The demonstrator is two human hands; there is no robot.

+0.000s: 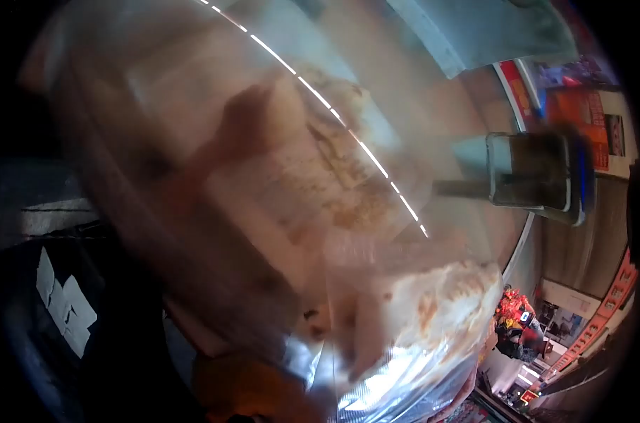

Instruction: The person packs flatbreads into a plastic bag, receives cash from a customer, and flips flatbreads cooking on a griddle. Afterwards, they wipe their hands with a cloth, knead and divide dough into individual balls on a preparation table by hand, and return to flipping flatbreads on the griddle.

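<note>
A browned flatbread (443, 310) sits in a shiny clear plastic bag (383, 384) at the lower right. Blurred fingers of what looks like my right hand (366, 328) press against the bag's near side. More fingertips show along its far edge, so that hand appears closed around the bagged bread. Farther up, a smeared brown shape, apparently my left hand (253, 120), is over a pale work surface (256, 194); its fingers cannot be made out. Close to it lie yellowish-brown food pieces and crumbs (352, 204), seen through haze.
A square-rimmed container (531, 169) with a handle-like bar stands at the right. A dashed line of white light crosses the view, perhaps a reflection. Dark cloth with white patches (66, 303) is at the lower left. Beyond are red signs (581, 116) and a person (524, 338).
</note>
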